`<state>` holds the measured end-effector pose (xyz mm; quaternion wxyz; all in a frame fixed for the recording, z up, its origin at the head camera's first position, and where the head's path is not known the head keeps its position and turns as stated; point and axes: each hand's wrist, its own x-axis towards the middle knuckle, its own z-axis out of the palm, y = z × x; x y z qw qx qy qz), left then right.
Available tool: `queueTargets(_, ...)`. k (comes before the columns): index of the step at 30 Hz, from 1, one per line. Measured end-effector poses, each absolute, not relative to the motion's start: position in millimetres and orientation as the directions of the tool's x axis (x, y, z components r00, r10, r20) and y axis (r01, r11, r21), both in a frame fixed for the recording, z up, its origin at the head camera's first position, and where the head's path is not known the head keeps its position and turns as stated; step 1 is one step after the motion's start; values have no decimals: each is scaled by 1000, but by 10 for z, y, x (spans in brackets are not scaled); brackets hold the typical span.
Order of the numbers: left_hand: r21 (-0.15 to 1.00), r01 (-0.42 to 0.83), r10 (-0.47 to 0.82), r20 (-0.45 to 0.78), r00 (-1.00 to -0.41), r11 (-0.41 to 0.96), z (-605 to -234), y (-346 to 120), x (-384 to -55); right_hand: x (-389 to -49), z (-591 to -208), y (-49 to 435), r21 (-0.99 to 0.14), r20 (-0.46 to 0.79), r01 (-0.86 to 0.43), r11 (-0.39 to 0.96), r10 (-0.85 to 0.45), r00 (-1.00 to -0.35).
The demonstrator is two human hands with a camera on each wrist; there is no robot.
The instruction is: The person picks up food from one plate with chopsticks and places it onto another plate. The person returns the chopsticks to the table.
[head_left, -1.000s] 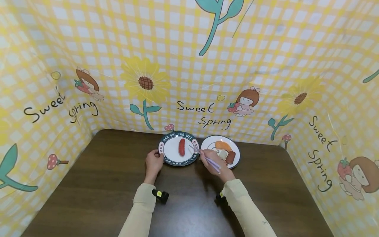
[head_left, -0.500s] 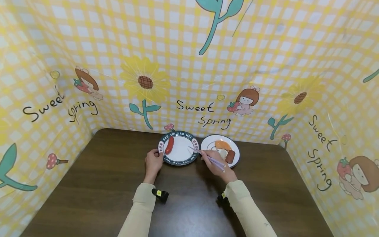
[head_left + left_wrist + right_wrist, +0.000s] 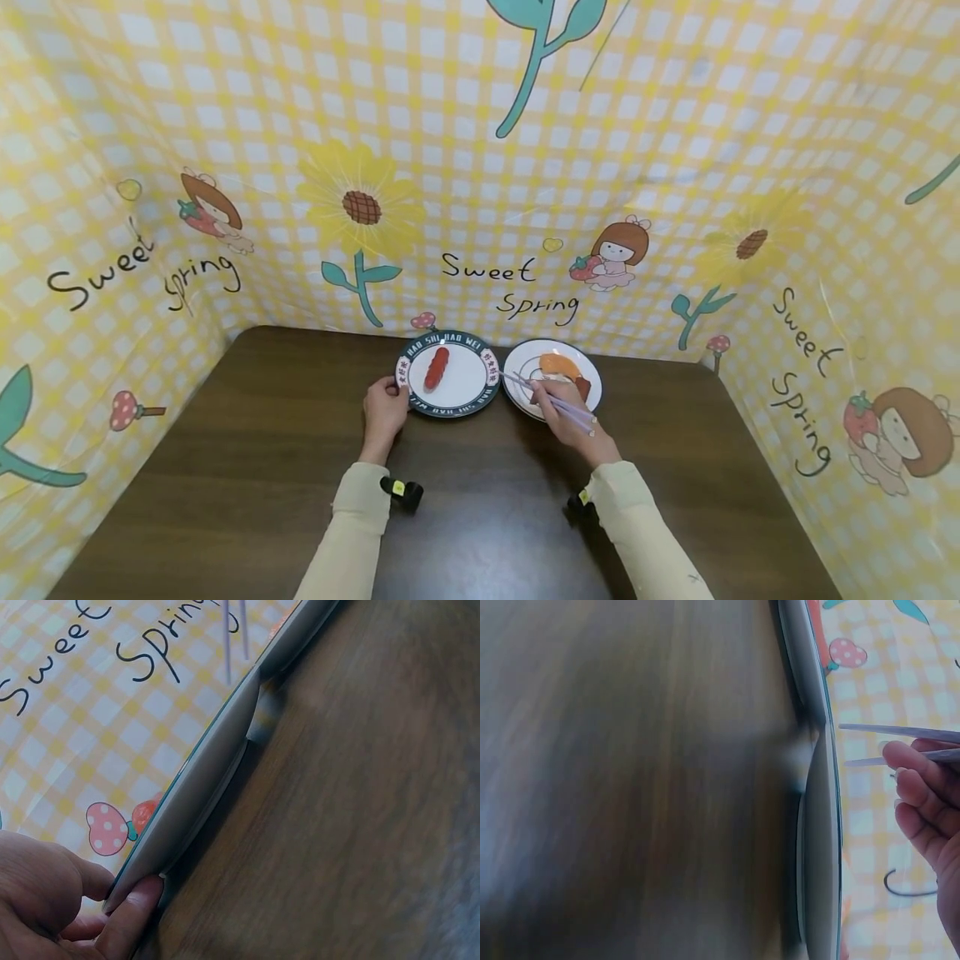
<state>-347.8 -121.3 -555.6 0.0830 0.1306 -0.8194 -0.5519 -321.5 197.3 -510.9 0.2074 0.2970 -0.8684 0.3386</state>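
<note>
My left hand (image 3: 386, 408) pinches the near left rim of a plate (image 3: 471, 379) with a dark green lettered border. In the left wrist view, the thumb and fingers (image 3: 139, 904) meet round that rim. A red sausage (image 3: 437, 369) lies on the plate, left of its middle. My right hand (image 3: 564, 408) holds a pair of lilac chopsticks (image 3: 573, 410) over a second plate (image 3: 517, 354), their tips pointing left near the gap between the plates. In the right wrist view, the chopsticks (image 3: 896, 731) stand slightly apart with nothing between the tips.
On the right plate lie an orange piece of food (image 3: 558, 364) and a brown piece (image 3: 582, 387), partly behind my right hand. Both plates stand side by side at the far edge of a dark wooden table (image 3: 465, 500). A yellow checked cloth (image 3: 480, 208) hangs close behind them.
The sausage has rolled left across the plate, then slightly back. My right hand with the chopsticks has moved right, over the second plate. The left hand stays at its rim.
</note>
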Motion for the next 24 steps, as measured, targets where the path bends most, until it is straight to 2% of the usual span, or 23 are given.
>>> queueTargets(3, 926, -110, -308, 8, -951, 361, -5557, -1218, -3485, -3200, -5112, 2070, -483, 555, -641, 597, -357, -751)
queueTargets(7, 925, -101, -309, 18, -951, 365, -5561, -1223, -3490, -3167, -5109, 2209, -580, 492, -569, 583, -306, -815)
queueTargets(10, 927, -103, -305, 13, -952, 362, -5571, -1223, -3491, -3149, -5128, 2316, -597, 482, -536, 598, -267, -835)
queueTargets(19, 928, -106, -299, 6, -954, 358, -5570, -1205, -3511, -3103, -5162, 2594, -571, 552, -548, 611, -209, -807)
queueTargets(24, 925, -114, -300, 0, -954, 362, -5562, -1210, -3503, -3054, -5166, 2687, -557, 554, -510, 656, -164, -816)
